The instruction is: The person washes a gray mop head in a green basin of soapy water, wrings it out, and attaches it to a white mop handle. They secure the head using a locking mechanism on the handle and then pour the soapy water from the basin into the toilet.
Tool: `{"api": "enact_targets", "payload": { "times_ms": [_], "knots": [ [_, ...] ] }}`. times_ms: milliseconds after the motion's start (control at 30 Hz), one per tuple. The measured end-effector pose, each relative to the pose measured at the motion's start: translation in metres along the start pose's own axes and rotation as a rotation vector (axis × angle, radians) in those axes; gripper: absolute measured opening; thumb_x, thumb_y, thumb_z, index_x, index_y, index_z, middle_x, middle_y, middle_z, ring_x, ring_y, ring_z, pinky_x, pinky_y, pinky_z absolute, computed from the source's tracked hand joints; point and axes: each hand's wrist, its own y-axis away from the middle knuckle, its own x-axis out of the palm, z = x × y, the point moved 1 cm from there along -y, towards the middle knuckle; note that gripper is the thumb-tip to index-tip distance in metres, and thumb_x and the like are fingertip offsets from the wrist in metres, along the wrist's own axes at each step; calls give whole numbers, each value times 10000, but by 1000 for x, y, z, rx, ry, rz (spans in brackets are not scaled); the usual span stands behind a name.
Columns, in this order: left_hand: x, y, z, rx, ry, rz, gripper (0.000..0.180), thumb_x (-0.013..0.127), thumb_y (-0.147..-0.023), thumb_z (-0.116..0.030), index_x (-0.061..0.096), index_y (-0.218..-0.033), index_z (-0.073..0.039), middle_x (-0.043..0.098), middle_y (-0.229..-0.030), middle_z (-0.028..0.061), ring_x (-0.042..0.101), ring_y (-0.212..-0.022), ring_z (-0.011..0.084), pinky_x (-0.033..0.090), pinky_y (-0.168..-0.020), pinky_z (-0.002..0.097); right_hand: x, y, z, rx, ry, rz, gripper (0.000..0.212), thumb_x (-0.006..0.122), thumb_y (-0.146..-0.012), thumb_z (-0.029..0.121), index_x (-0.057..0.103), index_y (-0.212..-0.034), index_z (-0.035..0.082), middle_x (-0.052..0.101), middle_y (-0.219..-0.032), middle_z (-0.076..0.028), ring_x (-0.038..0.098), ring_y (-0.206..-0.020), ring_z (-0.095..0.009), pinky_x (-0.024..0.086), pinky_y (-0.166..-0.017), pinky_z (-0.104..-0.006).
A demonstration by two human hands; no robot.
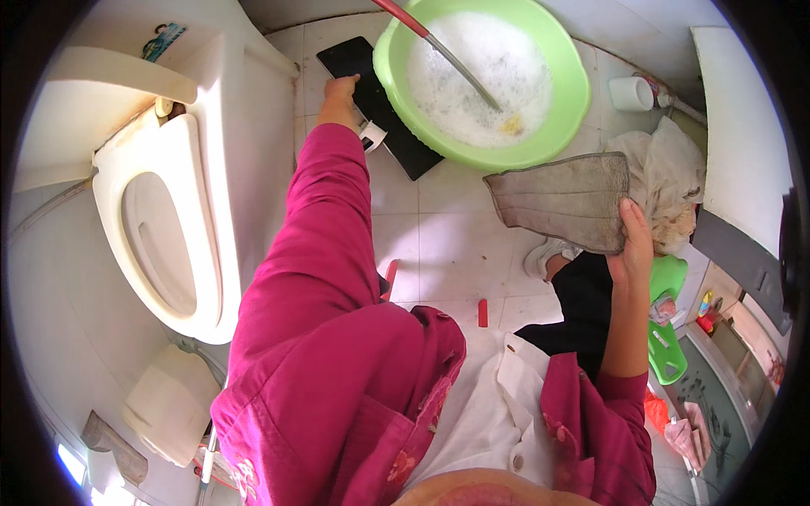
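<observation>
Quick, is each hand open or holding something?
Left hand: at the flat black rectangular board; grip can't be told.
Right hand: closed, holding a gray stitched cloth.

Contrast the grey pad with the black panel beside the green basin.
The grey pad has lines along it; the black panel looks plain. The grey pad is gripped by the right hand; the black panel, at the left hand, is partly hidden by the green basin. Both look flat.

I can read no words or numbers here; the small blue-green label (164, 41) on the white surface (215, 29) near the toilet seat (201, 244) is illegible.
</observation>
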Motion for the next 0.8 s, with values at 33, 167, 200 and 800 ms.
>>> {"api": "enact_targets", "payload": {
  "times_ms": [33,167,200,800],
  "knots": [
    [1,4,3,6,-85,-43,580,812,-764,-282,600,-1163,82,661,-1126,240,638,-1062,344,502,-876,385,3,0,1,11,-1,2,216,586,-973,198,618,-1115,38,658,-1082,-52,626,-984,-163,506,-862,-316],
    [-3,17,9,88,-210,-82,600,810,-766,-302,592,-1183,71,646,-1171,232,626,-1086,356,491,-911,398,15,7,6,-12,2,-9,241,615,-960,200,619,-1113,13,670,-1056,-56,629,-969,-153,498,-869,-302],
    [-7,14,5,100,-245,-102,600,810,-765,-302,593,-1186,66,642,-1184,231,619,-1098,362,487,-923,402,18,8,8,-14,-3,-8,244,618,-958,197,619,-1115,10,669,-1057,-56,628,-968,-152,496,-870,-300],
    [-82,198,-96,703,-411,-393,374,825,-711,-217,601,-926,-9,686,-940,194,653,-917,397,500,-813,449,34,48,25,-168,5,75,351,669,-914,217,612,-1137,-49,645,-1057,-77,595,-972,-152,462,-868,-291]
  ]
}}
